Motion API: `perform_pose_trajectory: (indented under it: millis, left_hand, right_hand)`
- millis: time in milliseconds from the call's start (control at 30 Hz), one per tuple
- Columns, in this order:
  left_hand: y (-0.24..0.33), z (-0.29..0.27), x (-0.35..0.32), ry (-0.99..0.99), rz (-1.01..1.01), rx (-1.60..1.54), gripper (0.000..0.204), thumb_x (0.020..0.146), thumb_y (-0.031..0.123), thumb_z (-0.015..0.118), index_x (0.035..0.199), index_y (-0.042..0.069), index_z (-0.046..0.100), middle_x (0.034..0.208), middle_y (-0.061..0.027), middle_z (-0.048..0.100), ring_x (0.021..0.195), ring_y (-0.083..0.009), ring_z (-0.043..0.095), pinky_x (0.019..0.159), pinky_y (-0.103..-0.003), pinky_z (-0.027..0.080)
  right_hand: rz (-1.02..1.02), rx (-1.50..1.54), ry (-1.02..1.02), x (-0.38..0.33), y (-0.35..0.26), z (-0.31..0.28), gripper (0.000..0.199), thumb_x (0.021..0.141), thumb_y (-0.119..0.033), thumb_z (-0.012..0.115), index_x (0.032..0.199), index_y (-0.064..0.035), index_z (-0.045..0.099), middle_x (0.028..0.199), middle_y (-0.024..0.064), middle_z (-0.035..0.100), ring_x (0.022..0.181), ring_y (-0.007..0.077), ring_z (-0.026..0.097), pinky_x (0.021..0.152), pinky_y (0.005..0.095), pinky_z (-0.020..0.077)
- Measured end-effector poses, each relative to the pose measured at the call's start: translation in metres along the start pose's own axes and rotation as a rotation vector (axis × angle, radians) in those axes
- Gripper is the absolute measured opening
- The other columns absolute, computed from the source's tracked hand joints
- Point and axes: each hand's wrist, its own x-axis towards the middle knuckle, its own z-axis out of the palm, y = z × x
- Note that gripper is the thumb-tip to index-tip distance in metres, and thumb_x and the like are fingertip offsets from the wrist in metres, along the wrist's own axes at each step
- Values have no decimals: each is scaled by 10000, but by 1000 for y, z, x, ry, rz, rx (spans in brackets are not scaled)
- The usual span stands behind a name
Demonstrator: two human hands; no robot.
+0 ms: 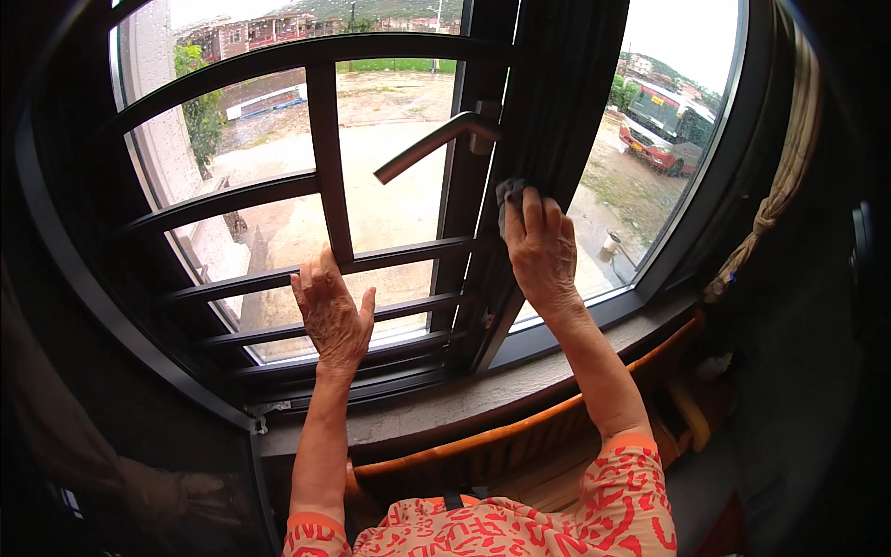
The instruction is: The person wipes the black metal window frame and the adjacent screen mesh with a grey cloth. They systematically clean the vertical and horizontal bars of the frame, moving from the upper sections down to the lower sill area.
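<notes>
My right hand (541, 249) presses a dark grey cloth (510, 195) against the black window frame (534, 121), on the upright post between the barred pane and the right-hand pane. Its fingers are closed over the cloth. To the left, my left hand (332, 311) rests against a horizontal bar of the black window grille (260, 281), near where an upright bar meets it. The thumb stands apart from the fingers, and no loose thing shows in this hand. A grey window handle (432, 147) juts out left of the cloth, slanting down to the left.
Below the window runs a sill (445, 408), with a curved wooden bench back (464, 455) in front of it. A tied beige curtain (766, 218) hangs at the right, another (121, 469) at the lower left. Outside, a red and white bus (664, 125) stands beyond the glass.
</notes>
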Motion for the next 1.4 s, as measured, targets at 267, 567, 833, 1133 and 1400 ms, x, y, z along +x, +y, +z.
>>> perform_pose_trajectory:
  millis: [267, 567, 833, 1133, 1400]
  left_hand:
    - [1, 2, 0, -17, 8, 7, 1037, 690, 284, 812, 1473, 51, 173, 1354, -131, 303, 1358, -302, 246, 1183, -465, 114]
    - [1, 4, 0, -15, 3, 57, 1072, 675, 288, 824, 1477, 54, 153, 1356, -128, 294, 1370, -293, 229, 1188, -450, 101]
    - [-1, 4, 0, -12, 7, 73, 1101, 659, 294, 830, 1478, 49, 135, 1354, -126, 289, 1369, -294, 228, 1192, -431, 73]
    - [0, 0, 1, -37, 22, 43, 1118, 639, 303, 833, 1474, 51, 134, 1339, -147, 285, 1355, -319, 232, 1184, -463, 95]
    - [1, -3, 2, -8, 53, -25, 981, 636, 164, 682, 1453, 1, 165, 1329, -144, 298, 1343, -317, 230, 1180, -467, 91]
  right_hand:
    - [-4, 533, -334, -19, 4, -8, 428, 663, -43, 728, 1076, -27, 615, 1085, 142, 502, 970, 309, 520, 801, 406, 473]
    - [137, 184, 174, 38, -18, 31, 506, 825, -85, 628, 1310, 8, 524, 1223, 219, 495, 1050, 351, 534, 880, 390, 478]
    - [61, 476, -118, 8, -37, 23, 426, 772, -33, 609, 1192, 33, 579, 1244, 184, 469, 1023, 330, 500, 864, 395, 460]
    - [108, 783, -350, 11, -56, 10, 419, 673, -59, 688, 1082, -16, 609, 1137, 151, 487, 1022, 308, 460, 868, 414, 429]
    - [29, 1102, -169, 29, -131, 6, 610, 638, -76, 704, 1219, 19, 545, 1179, 217, 494, 1077, 340, 447, 913, 466, 379]
